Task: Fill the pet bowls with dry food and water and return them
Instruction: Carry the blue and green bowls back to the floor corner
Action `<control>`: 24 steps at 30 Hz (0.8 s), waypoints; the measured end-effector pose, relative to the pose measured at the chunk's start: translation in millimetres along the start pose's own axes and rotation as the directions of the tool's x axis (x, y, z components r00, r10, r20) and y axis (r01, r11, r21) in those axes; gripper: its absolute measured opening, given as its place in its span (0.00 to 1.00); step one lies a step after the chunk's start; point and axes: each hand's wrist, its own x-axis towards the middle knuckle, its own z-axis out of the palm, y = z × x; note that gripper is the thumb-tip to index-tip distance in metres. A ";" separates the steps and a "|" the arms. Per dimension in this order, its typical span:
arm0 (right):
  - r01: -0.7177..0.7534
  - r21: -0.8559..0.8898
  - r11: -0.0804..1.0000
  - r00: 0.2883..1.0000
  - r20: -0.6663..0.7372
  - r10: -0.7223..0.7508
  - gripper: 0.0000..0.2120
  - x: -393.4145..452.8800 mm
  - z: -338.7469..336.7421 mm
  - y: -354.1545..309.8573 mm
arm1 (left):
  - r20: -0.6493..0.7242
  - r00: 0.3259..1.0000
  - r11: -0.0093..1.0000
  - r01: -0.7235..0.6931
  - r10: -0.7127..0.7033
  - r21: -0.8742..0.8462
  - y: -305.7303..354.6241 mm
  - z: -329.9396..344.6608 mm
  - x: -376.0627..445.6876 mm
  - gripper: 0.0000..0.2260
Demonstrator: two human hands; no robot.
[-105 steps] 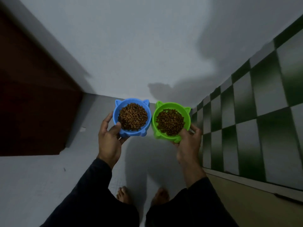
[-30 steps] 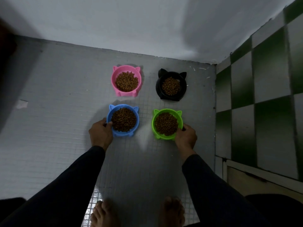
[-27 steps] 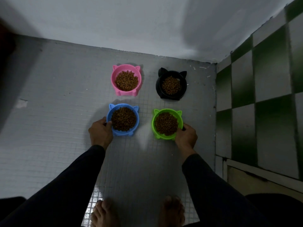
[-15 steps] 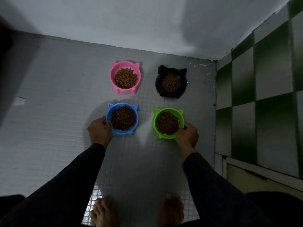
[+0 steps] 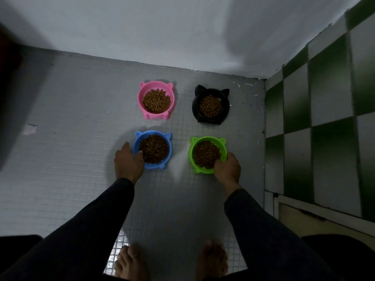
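Four cat-eared bowls of dry kibble stand on the grey tiled floor. At the back are a pink bowl and a black bowl. In front of them sit a blue bowl and a green bowl. My left hand grips the blue bowl's near-left rim, thumb over the edge. My right hand grips the green bowl's near-right rim, thumb inside against the kibble. Both front bowls rest on the floor.
A white wall closes the back. A green-and-white checkered tiled wall runs along the right, with a low step at its foot. My bare feet stand close below the bowls. A dark door edge shows far left.
3.5 s ago I held the blue and green bowls up in the air; now both sit on the floor in front of the pink and black bowls. My hands stay on the rims.
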 end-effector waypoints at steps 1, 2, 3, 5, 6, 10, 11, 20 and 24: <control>-0.005 -0.018 1.000 1.000 0.029 0.006 0.24 -2.2 0.4 -0.9 | 0.022 1.000 1.000 0.007 -0.007 0.015 0.5 -0.8 -1.4 0.23; -0.007 -0.034 0.999 0.998 0.059 0.009 0.28 -3.5 1.1 -0.6 | 0.046 0.999 1.000 0.006 -0.007 0.028 -0.1 -2.0 -3.0 0.22; -0.011 -0.057 0.998 0.996 0.093 0.017 0.31 -7.4 -0.1 -2.2 | 0.070 0.998 0.999 -0.002 -0.001 0.041 -0.9 -3.4 -4.8 0.20; 0.001 -0.105 0.995 0.990 0.144 0.014 0.35 -13.3 -2.4 -3.5 | 0.131 0.991 0.997 -0.005 -0.005 0.080 -1.2 -8.8 -10.2 0.17; 0.024 -0.131 0.991 0.987 0.160 -0.003 0.35 -16.9 -4.9 -5.0 | 0.166 0.986 0.994 -0.007 -0.012 0.112 -1.6 -12.6 -13.3 0.17; 0.135 -0.299 0.945 0.968 0.242 -0.062 0.33 -37.8 -22.9 -12.1 | 0.267 0.964 0.964 -0.088 0.019 0.250 4.8 -37.6 -31.2 0.20; 0.181 -0.354 0.918 0.956 0.281 -0.080 0.30 -45.0 -30.4 -15.3 | 0.305 0.952 0.946 -0.124 0.028 0.300 8.9 -46.4 -36.6 0.21; 0.324 -0.504 0.801 0.900 0.424 -0.098 0.22 -127.7 -115.8 -74.0 | 0.492 0.862 0.814 -0.371 0.122 0.448 86.6 -146.2 -93.1 0.20; 0.374 -0.527 0.763 0.890 0.437 -0.134 0.14 -176.3 -163.2 -108.2 | 0.550 0.827 0.780 -0.418 0.115 0.466 124.1 -202.5 -130.0 0.22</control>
